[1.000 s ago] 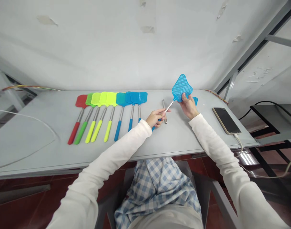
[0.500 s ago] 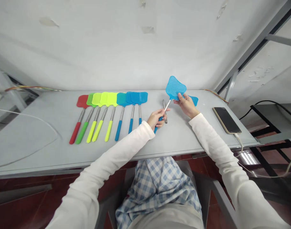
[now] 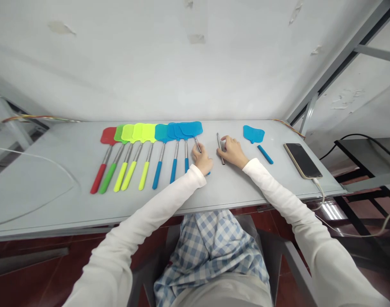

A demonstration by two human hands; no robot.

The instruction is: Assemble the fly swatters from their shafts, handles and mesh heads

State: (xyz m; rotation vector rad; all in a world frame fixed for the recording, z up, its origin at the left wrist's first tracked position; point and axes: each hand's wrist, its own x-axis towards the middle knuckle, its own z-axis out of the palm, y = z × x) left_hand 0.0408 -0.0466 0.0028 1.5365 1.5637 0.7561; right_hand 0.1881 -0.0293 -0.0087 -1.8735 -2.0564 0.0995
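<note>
My left hand (image 3: 202, 160) is closed around the metal shaft of a blue fly swatter (image 3: 194, 128). That swatter is at the right end of a row, its head overlapping the neighbouring blue one; its handle is mostly hidden under the hand. My right hand (image 3: 235, 152) rests by a short metal rod (image 3: 218, 143) on the table, thumb across it and fingers bent on its right side. Further right lie a loose blue swatter head (image 3: 254, 134) and a separate blue handle grip (image 3: 265, 154).
Leftward, the row holds a red swatter (image 3: 109, 135), a green one (image 3: 108, 175), several yellow ones (image 3: 144, 175) and more blue ones (image 3: 157, 175). A phone (image 3: 303, 160) with a charging cable lies at right. A white cable (image 3: 50, 160) crosses the table's (image 3: 95, 213) left side.
The assembled blue swatter has moved left and down to the row's end with my left hand. My right hand has let go of its head and moved down-left to the metal rod.
</note>
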